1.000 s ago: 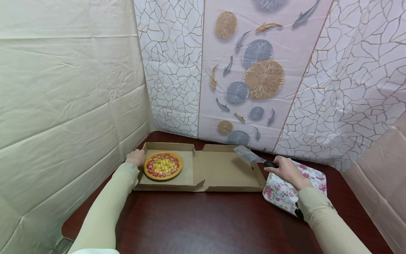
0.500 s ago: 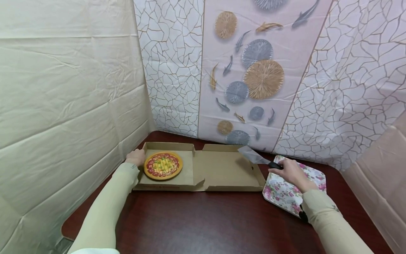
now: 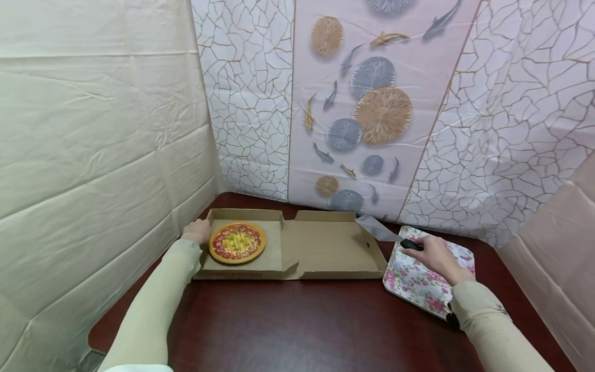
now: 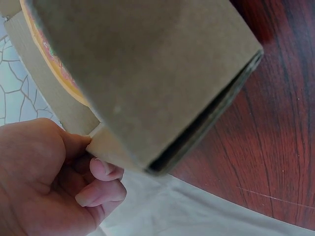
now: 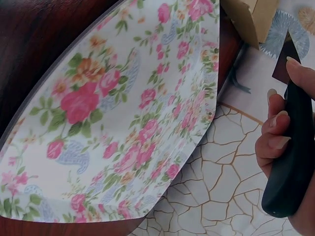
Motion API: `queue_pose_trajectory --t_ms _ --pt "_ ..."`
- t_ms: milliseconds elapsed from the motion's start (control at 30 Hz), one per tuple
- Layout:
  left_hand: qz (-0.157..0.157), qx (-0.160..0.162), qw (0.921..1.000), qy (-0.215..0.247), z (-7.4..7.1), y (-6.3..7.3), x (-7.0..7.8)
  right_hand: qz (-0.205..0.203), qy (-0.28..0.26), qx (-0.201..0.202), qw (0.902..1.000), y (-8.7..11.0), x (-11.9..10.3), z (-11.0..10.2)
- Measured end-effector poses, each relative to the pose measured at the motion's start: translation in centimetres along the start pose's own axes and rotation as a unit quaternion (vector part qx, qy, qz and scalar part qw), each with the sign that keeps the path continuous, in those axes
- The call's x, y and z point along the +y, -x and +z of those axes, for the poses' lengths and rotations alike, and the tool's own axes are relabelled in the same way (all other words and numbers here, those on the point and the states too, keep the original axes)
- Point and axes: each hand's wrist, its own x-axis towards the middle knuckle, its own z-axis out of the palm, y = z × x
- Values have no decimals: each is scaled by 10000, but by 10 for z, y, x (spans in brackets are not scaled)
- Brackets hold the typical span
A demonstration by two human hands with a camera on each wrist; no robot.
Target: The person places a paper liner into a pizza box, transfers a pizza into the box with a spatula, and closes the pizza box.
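Observation:
On the left of the table lies an opened cardboard pizza box (image 3: 327, 248), its lid folded out to the right. A round pizza (image 3: 237, 243) with a yellow crust sits in the left half. My left hand (image 3: 197, 231) pinches the box's left wall (image 4: 110, 147) between thumb and fingers. My right hand (image 3: 436, 257) grips the black handle of a spatula (image 3: 378, 230) and is over a white tray (image 3: 411, 279) with pink flowers. The spatula's flat metal blade points left, overlapping the lid's right edge in the head view. Its handle (image 5: 290, 152) shows in the right wrist view.
The dark red wooden table (image 3: 288, 320) spreads in front of the box. Beside the right sleeve, a black object (image 3: 452, 318) shows at the tray's front edge, partly hidden. Cloth hangings (image 3: 241, 103) enclose the table at the back and sides.
My right hand has moved to the right with the spatula, its blade shifting from over the lid toward the tray. My left hand stays at the box wall.

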Motion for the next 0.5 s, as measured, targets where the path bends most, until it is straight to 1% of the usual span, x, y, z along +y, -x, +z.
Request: queue_pose_trajectory --t_ms 300,367,500 --pt "89 4 9999 71 1 -1 -4 120 38 -110 9999 9 7 -2" --pt "107 -2 9999 72 1 -1 -3 105 53 -92 9999 11 8 -3" --pt "123 -3 9999 66 0 0 -2 -23 160 65 9998 15 12 -4"
